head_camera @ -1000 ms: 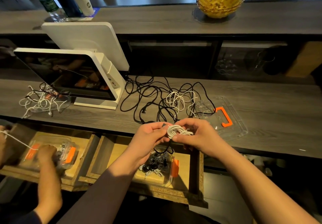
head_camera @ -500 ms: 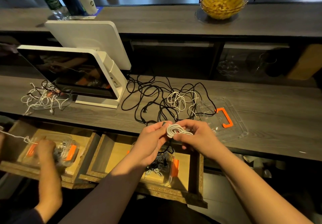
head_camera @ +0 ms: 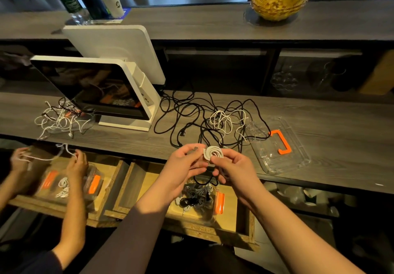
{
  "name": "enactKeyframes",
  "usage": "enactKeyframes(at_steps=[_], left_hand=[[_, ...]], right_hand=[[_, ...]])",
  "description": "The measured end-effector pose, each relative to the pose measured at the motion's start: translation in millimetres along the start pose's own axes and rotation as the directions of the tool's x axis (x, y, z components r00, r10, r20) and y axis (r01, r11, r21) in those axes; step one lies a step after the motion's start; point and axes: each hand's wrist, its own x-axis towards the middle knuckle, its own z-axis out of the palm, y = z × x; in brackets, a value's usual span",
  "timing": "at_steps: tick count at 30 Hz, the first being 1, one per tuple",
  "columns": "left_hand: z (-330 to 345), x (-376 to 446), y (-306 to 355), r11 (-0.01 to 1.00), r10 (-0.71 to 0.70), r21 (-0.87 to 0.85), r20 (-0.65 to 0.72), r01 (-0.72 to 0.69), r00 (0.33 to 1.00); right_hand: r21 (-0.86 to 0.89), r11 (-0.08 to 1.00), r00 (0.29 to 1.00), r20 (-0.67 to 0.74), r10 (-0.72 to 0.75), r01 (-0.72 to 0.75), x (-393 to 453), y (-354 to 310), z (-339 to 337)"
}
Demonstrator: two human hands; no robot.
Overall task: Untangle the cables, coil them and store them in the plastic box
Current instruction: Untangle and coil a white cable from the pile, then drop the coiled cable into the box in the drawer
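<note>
While another person's hands (head_camera: 76, 163) work a thin white cord over the left drawer, a loose white tangle (head_camera: 59, 120) sits toward the left end of the table (head_camera: 330, 133), partly tucked under the white screen stand (head_camera: 119, 94). Moving right, the left hand (head_camera: 181, 167) hovers at the table's near edge, fingers curled, pinching the side of a small white coil (head_camera: 213, 153); what the fingertips trap exactly, perhaps the plug end, is too small to tell. Just beyond the coil the black cables (head_camera: 191, 116) sprawl mid-table with a thinner white cable (head_camera: 226, 118) knotted through them, touching and crossing. Now the right hand (head_camera: 232, 167), thumb and fingers curled round the coil's other side, keeps the turns flat. That cord looks light, soft and springy, so I'd judge it wants to unwind if the pinch slackens; best held across the turns, not by one loop. Below both hands, in the open drawer, sits the plastic box (head_camera: 215, 212) with coiled cables inside, much of it hidden by the wrists. Right of the tangle, near the table's front edge, lies the clear lid (head_camera: 296, 158) with its orange handle (head_camera: 281, 141). Glassware on the shelf behind is dim and hard to make out.
</note>
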Motion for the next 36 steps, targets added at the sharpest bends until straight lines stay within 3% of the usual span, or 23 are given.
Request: enactKeyframes(at_steps=[2,8,17,22,26,31,36], left_hand=[[-4.3,-1.3,-1.5,0.991,-0.005,0.131,-0.013,0.007,1.0],[-17.0,-3.6,-25.6,0.91,0.189,0.394,-0.123,-0.127,0.974],[-62.5,24.7,-94.5,0.936,0.102,0.352,-0.321,0.018,0.942],[-81.7,41.3,-120.9,0.905,0.012,0.393,-0.402,0.161,0.915],[-88.8,49.0,-125.1,0.889,0.033,0.423,-0.442,0.176,0.896],[-94.2,50.0,-123.6,0.842,0.029,0.481,-0.491,0.243,0.871],[-81.9,76.1,-106.8,0.848,0.052,0.501,-0.4,0.17,0.915]], right_hand=[[-0.096,0.995,1.0,-0.02,-0.014,0.012,1.7,7.3,-2.3],[-0.355,0.933,0.995,0.092,-0.027,0.058,7.6,25.7,2.3],[-0.746,0.666,0.999,-0.034,-0.012,-0.017,35.0,83.4,1.0],[-0.796,0.594,0.992,-0.057,0.113,-0.113,54.2,108.7,8.7],[-0.824,0.54,0.984,-0.117,0.133,-0.171,70.1,124.9,12.7],[-0.916,0.336,0.967,-0.159,0.199,-0.22,81.6,129.3,12.2],[-0.89,0.398,0.974,-0.209,0.082,-0.224,97.1,114.6,-1.4]])
